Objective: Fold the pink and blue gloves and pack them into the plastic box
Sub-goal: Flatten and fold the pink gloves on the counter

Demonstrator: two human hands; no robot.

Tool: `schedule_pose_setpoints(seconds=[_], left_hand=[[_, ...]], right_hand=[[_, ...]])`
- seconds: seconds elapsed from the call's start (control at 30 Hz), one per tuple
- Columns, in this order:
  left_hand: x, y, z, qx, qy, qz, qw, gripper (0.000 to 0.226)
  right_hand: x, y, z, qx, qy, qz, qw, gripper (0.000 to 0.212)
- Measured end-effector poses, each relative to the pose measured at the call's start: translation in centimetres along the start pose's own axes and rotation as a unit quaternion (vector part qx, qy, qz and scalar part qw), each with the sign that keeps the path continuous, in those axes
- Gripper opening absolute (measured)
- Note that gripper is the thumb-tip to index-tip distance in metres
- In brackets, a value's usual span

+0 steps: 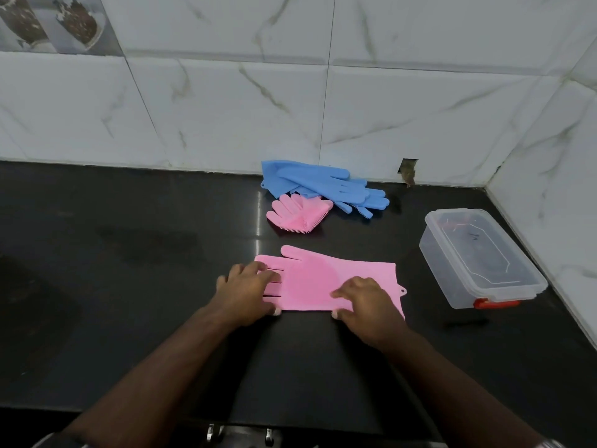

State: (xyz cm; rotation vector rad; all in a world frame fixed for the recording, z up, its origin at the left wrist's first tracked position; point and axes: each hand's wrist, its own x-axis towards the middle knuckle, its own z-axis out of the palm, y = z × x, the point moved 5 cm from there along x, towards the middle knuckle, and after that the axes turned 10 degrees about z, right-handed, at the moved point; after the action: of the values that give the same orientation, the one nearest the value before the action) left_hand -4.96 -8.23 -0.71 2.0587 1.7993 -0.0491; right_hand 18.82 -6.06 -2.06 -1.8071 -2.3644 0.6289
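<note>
- Pink glove (318, 279) lies flat on the black table (129, 302) at the centre of the frame, fingers pointing to the left of the frame, cuff to the right, thumb towards the wall.
- Left hand (248, 294) rests on the glove's fingers, its own fingers bent and pressing down, thumb at the glove's near edge.
- Right hand (365, 305) rests on the cuff end, fingers curled onto the surface and thumb tucked at the near edge; whether either hand pinches the edge or only presses on it, I cannot tell.
- Second pink glove (298, 214) lies folded above the first in the frame, bristles showing along its lower edge.
- Blue gloves (318, 185) lie stacked against the marble-tiled wall (226, 118), just behind the folded pink one, fingers pointing to the lower right of the frame.
- Plastic box (478, 257) stands at the right of the frame, well apart from the gloves, clear with its lid on and a red clasp (496, 303) at its near end.
</note>
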Motion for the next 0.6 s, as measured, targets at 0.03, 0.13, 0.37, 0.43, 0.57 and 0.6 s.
schedule_pose_setpoints(seconds=[0.03, 0.13, 0.37, 0.43, 0.57, 0.6], left_hand=[[0.0, -0.1, 0.3, -0.003, -0.009, 0.004, 1.0, 0.069], [0.1, -0.4, 0.3, -0.008, 0.005, 0.007, 1.0, 0.057], [-1.4, -0.6, 0.4, 0.014, -0.024, 0.024, 0.999, 0.035], [-2.0, -0.6, 0.7, 0.013, -0.029, 0.03, 0.999, 0.033], [-3.0, -0.5, 0.8, -0.011, 0.0, 0.034, 0.999, 0.02], [-3.0, -0.7, 0.7, -0.025, 0.026, 0.031, 0.999, 0.017]], right_hand=[[-0.2, 0.9, 0.0, -0.004, -0.002, 0.014, 1.0, 0.036], [-0.7, 1.9, 0.2, -0.002, 0.013, 0.018, 1.0, 0.026], [-2.7, 1.9, 0.9, -0.025, 0.034, -0.005, 0.999, 0.024], [-3.3, 1.8, 1.0, -0.023, 0.022, -0.007, 0.999, 0.025], [-4.0, 1.7, 1.0, -0.017, -0.003, 0.005, 1.0, 0.024], [-4.1, 1.7, 0.9, -0.007, -0.003, 0.011, 1.0, 0.023]])
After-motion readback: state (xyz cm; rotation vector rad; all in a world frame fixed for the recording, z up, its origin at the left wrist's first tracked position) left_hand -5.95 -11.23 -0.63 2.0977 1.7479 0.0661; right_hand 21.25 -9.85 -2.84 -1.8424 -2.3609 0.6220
